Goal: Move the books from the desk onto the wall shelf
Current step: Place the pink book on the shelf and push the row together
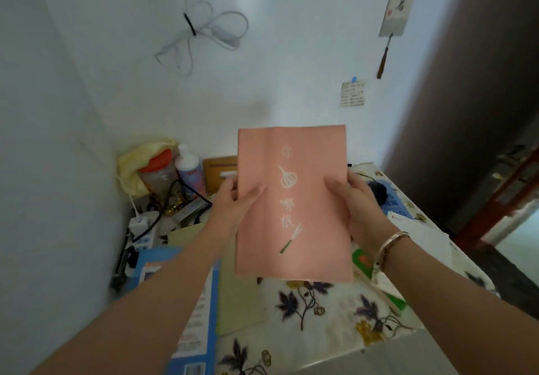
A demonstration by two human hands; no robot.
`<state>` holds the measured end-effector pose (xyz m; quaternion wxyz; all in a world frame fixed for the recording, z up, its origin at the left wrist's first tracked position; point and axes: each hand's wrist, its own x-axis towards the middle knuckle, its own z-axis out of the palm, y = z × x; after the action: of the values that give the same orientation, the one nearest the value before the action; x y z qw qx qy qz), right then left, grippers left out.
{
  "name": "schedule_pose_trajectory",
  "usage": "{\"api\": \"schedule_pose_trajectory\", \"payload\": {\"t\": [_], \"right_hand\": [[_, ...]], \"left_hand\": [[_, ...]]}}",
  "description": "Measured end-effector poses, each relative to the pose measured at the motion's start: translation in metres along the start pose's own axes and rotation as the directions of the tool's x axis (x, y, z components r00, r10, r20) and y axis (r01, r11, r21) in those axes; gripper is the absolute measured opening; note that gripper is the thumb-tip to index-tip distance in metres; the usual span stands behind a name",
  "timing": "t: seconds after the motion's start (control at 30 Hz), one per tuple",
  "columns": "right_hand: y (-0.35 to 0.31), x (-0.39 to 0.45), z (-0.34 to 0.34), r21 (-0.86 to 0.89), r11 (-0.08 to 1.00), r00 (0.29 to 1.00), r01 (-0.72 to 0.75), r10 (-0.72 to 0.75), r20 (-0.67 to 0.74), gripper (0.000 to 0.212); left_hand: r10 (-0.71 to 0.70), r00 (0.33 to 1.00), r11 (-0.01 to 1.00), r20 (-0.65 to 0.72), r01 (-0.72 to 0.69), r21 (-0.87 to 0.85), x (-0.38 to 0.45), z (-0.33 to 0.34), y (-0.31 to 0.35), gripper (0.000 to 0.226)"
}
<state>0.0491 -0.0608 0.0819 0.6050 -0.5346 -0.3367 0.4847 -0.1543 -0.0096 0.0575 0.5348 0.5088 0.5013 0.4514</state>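
I hold a pink book (pixel 293 202) up in the air with my 2 hands. My left hand (pixel 233 199) grips its left edge, with my thumb on the front cover and my other fingers behind it. My right hand (pixel 354 202) grips its right edge the same way. There is a bracelet (pixel 389 246) on my right wrist.

The pink book stands up straight, with its front cover facing me. It has white writing and small white drawings on it. It is above the desk (pixel 320 310) and does not touch it.

The desk has a cloth with dark flowers on it. A pale green book (pixel 236 301) lies flat on the desk under my left arm. A blue book (pixel 192 316) lies just beside it, on the left. More books and papers (pixel 388 284) lie under my right arm.

At the back of the desk, near the wall, stand a jar with an orange lid (pixel 159 170) and a white bottle (pixel 191 170). A yellow bag (pixel 137 159) sits behind them. White cords (pixel 204 33) hang on the wall above.
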Motion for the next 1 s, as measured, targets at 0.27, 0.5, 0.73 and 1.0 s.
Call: {"api": "schedule_pose_trajectory", "payload": {"t": [0.27,0.5,0.73,1.0], "right_hand": [[-0.122,-0.059,0.083,0.122,0.955,0.947,0.269,-0.285,0.147,0.027],[-0.242,-0.067,0.178,0.139,0.818,0.776,0.558,-0.574,0.264,0.014],[-0.362,-0.027,0.255,-0.091,0.493,0.498,0.865,-0.822,0.275,0.024],[-0.422,0.053,0.337,-0.37,0.354,0.501,0.859,-0.732,0.461,0.084]], "left_hand": [[0.31,0.95,0.944,-0.036,-0.312,-0.108,-0.073,-0.072,0.161,0.029],[0.633,0.749,0.765,-0.197,-0.644,0.007,-0.106,-0.126,0.317,0.009],[0.812,0.379,0.526,-0.443,-0.805,0.276,-0.103,-0.157,0.436,0.015],[0.838,0.127,0.438,-0.53,-0.738,0.514,-0.07,-0.174,0.488,0.017]]}}
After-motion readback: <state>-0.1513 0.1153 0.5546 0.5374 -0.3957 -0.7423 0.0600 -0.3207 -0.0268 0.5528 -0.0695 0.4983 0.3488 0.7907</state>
